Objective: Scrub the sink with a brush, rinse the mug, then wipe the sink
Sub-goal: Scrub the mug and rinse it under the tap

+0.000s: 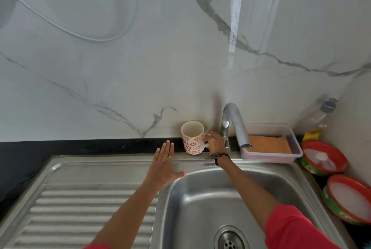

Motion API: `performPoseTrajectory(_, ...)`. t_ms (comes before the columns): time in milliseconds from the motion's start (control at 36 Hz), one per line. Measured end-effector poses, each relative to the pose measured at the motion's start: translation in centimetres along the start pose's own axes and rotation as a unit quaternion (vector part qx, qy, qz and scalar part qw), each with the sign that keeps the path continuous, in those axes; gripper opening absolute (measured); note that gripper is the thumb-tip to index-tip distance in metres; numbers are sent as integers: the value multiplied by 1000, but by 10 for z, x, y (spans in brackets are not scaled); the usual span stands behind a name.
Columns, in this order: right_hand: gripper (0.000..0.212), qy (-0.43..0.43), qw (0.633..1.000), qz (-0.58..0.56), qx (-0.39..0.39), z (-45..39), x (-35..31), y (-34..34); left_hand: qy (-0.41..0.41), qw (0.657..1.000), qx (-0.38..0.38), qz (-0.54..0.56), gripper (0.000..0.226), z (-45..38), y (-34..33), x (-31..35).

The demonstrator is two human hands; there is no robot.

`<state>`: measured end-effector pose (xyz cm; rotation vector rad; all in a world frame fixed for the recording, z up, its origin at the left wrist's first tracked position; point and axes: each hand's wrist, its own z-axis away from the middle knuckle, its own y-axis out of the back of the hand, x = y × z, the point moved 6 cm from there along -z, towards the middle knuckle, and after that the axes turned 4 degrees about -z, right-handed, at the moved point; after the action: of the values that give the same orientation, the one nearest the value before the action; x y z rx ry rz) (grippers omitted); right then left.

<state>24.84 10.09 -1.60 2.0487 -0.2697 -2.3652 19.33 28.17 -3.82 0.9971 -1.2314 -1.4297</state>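
One head-worn wide-angle camera looked forward and down from above the sink (210,194), close over the basin, facing the marble wall (140,58) behind it. Both forearms reached in from the bottom edge. The drainboard (80,208) filled the lower left, the tap (230,120) stood right of centre.

The right hand (214,142) grips the handle of the flowered mug (192,137), upright on the ledge behind the sink (202,204), beside the tap (232,123); the left hand (163,165) lies flat, fingers straight, on the rim.
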Motion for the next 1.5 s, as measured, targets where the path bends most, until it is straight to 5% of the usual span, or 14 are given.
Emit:
performPoseTrajectory(361, 10, 5, 994, 89, 59, -9, 3, 0, -21, 1000, -6, 7, 105, 2, -6, 15)
performPoseTrajectory(639, 35, 19, 974, 216, 64, -1, -6, 1, -31, 999, 4, 25, 103, 27, -4, 19)
performPoseTrajectory(806, 50, 79, 954, 255, 139, 48, -17, -6, -27, 997, 47, 52, 82, 61, -9, 14)
performPoseTrajectory(1139, 31, 180, 953, 242, -41, 155, 43, -101, -81, 996, 25, 10, 73, 169, -43, -43)
performPoseTrajectory(1306, 42, 172, 909, 374, -60, 175, 55, -82, -122, 992, 32, -6, 76, 177, -45, -44)
performPoseTrajectory(1500, 60, 183, 793, 571, -107, 193, 64, -22, -167, 985, 47, 10, 83, 156, -45, 18)
